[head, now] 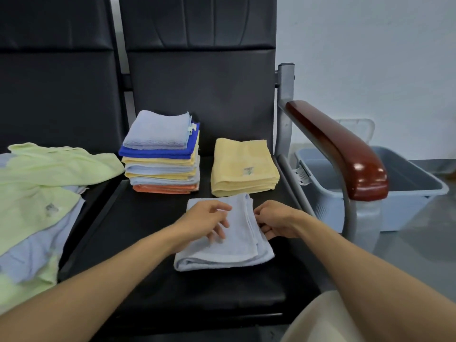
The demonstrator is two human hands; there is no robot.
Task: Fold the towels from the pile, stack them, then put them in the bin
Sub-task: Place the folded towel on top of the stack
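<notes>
A person's view down onto a black padded bench (138, 243). In the middle of the seat lies a pale blue terry towel (240, 245), already folded to a small rectangle. The left hand (207, 220) rests on it with fingers loose and spread, gripping nothing. The right hand (274, 220) pinches the towel's layered edge at its three o'clock side. At eleven o'clock from this towel stands a neat stack of folded towels in blue, yellow and orange (160, 156); at twelve o'clock a single folded yellow towel (243, 164) lies beside it. At nine o'clock, a loose pile of unfolded green and blue towels (37, 193) waits. At three o'clock, beyond a red-brown armrest (340, 146), a grey plastic bin (399, 213) sits on the floor. The fold appears to be in its last tidying; next the towel likely needs lifting flat, both hands under it, onto a stack.
</notes>
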